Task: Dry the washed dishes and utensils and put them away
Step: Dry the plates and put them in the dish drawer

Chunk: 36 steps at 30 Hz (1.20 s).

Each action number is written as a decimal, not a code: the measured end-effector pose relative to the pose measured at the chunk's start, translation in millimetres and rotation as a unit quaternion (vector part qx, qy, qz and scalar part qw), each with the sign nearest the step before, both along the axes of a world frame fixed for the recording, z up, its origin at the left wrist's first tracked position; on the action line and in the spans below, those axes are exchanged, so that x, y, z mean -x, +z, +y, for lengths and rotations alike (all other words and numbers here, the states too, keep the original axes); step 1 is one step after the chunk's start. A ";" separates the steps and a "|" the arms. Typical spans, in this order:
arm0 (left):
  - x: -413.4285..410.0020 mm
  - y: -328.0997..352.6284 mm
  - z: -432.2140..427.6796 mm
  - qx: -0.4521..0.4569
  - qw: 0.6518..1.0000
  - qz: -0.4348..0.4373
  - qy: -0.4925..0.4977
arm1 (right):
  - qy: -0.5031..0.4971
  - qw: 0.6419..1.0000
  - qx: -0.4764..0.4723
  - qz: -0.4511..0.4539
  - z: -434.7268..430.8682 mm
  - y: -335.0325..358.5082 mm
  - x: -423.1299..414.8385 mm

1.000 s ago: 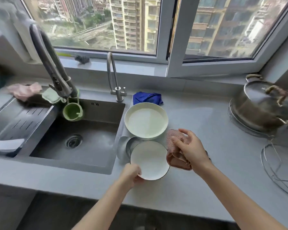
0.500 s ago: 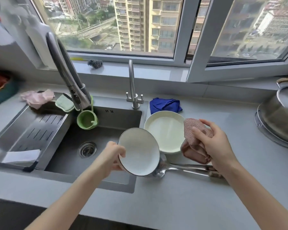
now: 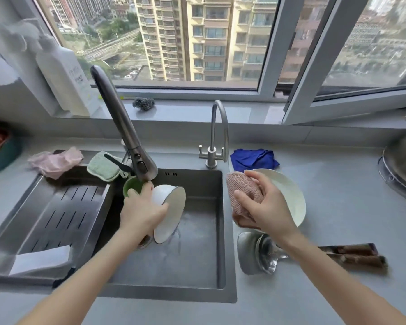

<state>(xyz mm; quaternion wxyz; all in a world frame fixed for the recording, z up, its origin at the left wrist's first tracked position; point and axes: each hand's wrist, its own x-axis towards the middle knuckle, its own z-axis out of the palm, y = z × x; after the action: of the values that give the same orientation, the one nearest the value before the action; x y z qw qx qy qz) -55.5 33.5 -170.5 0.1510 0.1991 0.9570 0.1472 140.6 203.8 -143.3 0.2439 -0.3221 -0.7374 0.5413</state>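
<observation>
1. Left hand [image 3: 142,211]: fingers curled round the white bowl [image 3: 171,212], which is tipped on edge over the sink [image 3: 197,254]. Water trails below the fingers.
2. Right hand [image 3: 267,207]: fingers pinch the pink cloth [image 3: 242,191] above the desk [image 3: 338,184], apart from the bowl.
3. Advice: let the drips finish, grip firmly, then wipe inside first.

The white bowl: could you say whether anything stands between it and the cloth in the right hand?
Nothing visible does: only the open sink lies between the bowl, in the left hand, and that cloth.
</observation>
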 end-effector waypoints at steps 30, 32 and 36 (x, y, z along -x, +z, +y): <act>-2.0 -28.9 -17.3 -0.344 0.745 -0.568 0.059 | 0.338 0.898 -0.096 -0.266 -90.4 10.7 45.5; -3.0 -21.0 -11.9 -0.361 0.740 -0.566 0.045 | 0.272 0.940 0.041 -0.204 -71.9 30.5 44.6; 2.2 -17.3 -1.4 -0.398 0.746 -0.534 -0.012 | 0.197 0.927 -0.110 -0.298 -54.2 42.2 54.7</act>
<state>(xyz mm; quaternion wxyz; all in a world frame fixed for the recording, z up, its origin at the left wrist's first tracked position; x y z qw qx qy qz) -57.7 32.1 -187.7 0.5464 0.1415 0.5719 0.5953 85.9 149.5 -101.1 -0.0651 -0.2882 -0.8795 0.3730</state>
